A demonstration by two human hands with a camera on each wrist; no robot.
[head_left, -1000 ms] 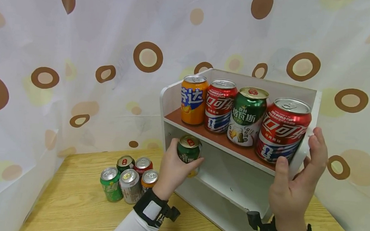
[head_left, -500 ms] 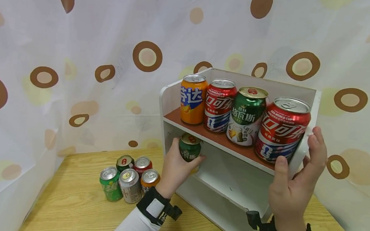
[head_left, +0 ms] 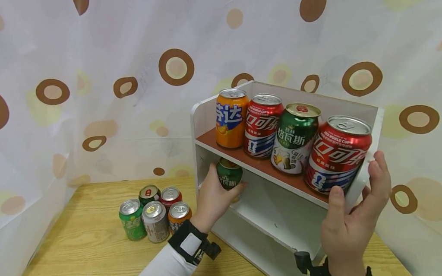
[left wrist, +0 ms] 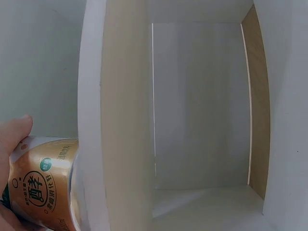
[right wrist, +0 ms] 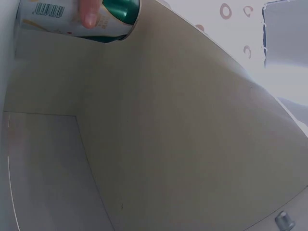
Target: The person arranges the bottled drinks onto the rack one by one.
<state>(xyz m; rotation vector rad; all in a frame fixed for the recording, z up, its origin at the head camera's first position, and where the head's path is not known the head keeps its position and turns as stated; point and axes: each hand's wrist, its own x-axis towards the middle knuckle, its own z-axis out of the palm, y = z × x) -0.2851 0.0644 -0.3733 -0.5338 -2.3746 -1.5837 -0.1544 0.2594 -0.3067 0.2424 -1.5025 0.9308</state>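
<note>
My left hand (head_left: pixel 223 185) grips a green can (head_left: pixel 229 175) upright at the left front of the white shelf unit's (head_left: pixel 205 111) middle level, its top tucked just under the brown top board. In the left wrist view the can (left wrist: pixel 43 187) shows a gold and white label beside the unit's left side panel (left wrist: pixel 125 120). My right hand (head_left: pixel 357 183) grips the right side panel, thumb in front and fingers behind. The right wrist view shows the can (right wrist: pixel 82 19) with a fingertip (right wrist: pixel 90 12) on it.
The top board carries an orange can (head_left: pixel 231 119), a red cola can (head_left: pixel 261 126), a green can (head_left: pixel 295 137) and another red cola can (head_left: pixel 337 153). Several cans (head_left: pixel 152 213) stand grouped on the wooden table (head_left: pixel 92 240). A dotted curtain (head_left: pixel 94 58) hangs behind.
My left hand has carried the green can up and to the right, further in under the top board. My right hand has stayed on the side panel.
</note>
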